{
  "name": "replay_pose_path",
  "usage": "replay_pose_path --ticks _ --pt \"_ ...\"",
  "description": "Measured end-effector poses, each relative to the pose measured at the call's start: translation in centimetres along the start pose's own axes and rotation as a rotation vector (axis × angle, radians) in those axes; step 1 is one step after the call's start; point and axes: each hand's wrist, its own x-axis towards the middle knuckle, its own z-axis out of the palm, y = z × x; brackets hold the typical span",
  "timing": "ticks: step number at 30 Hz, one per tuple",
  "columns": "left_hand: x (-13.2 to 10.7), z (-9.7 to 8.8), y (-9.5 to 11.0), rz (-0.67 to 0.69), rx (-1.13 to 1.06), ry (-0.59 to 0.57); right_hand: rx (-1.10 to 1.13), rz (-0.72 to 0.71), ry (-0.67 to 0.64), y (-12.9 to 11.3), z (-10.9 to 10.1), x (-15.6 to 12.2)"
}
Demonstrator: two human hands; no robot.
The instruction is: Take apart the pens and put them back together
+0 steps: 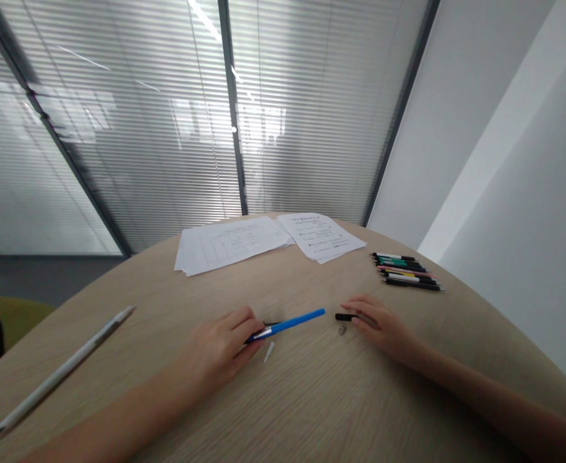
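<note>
My left hand (220, 350) rests on the round wooden table (312, 399) with its fingers pinched around the near end of a blue pen barrel (295, 321), which lies pointing right. A small clear pen part (269, 351) lies just below it. My right hand (379, 325) lies on the table to the right, fingers closed over a short black pen piece (345, 316). A tiny metal spring (341, 330) sits on the table just below that piece.
A row of several pens (407, 270) lies at the right. Two stacks of printed paper (232, 244) (321, 236) sit at the far edge. A long white rod (61, 373) lies at the left. A green chair (3, 321) stands beyond the left edge.
</note>
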Motion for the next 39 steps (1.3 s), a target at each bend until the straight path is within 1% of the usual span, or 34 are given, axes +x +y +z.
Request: replay_pose_path --ticks 4,7,10,13,16,19,22,24,26,28,30,32,34,39 --pt "-0.2 0.1 -0.1 0.020 -0.030 0.040 0.056 0.040 0.037 0.1 -0.2 0.0" --pt "-0.3 0.2 -0.1 0.070 -0.043 0.120 0.032 0.030 0.082 0.1 -0.2 0.0" --pt "-0.3 0.2 0.2 0.134 -0.065 0.212 -0.030 -0.003 0.158 -0.2 -0.4 -0.2" --pt "-0.3 0.1 0.6 0.169 -0.069 0.239 -0.084 -0.093 0.208 -1.2 -0.9 -0.5" --pt "-0.3 0.0 1.0 0.202 -0.035 0.236 -0.106 -0.235 0.204 -3.0 -1.6 -1.0" --pt "-0.4 -0.3 1.7 0.232 0.024 0.227 -0.084 -0.386 0.147 -5.1 -2.0 -1.5" --pt "-0.6 -0.6 2.6 0.259 0.050 0.199 -0.079 -0.452 0.046 -6.5 -1.8 -1.8" --pt "-0.7 -0.8 3.2 0.230 0.035 0.159 -0.093 -0.441 0.003 -6.8 -1.5 -1.8" --pt "-0.7 -0.9 3.6 0.212 -0.063 0.177 -0.102 -0.411 -0.026 -6.9 -1.2 -1.8" --pt "-0.6 -1.3 3.9 0.142 -0.248 0.168 -0.117 -0.386 -0.064 -6.8 -1.0 -1.8" --pt "-0.3 -1.7 3.9 0.033 -0.458 0.126 -0.149 -0.373 -0.106 -6.8 -1.0 -1.8" --pt "0.1 -2.0 3.7 -0.069 -0.631 0.089 -0.178 -0.364 -0.140 -6.8 -0.9 -1.8" --pt "0.4 -2.1 3.2 -0.146 -0.735 0.077 -0.185 -0.356 -0.152 -6.8 -0.9 -1.9" --pt "0.6 -1.6 1.6 -0.305 -0.816 0.103 -0.151 -0.311 -0.127 -6.2 -0.7 -2.1"
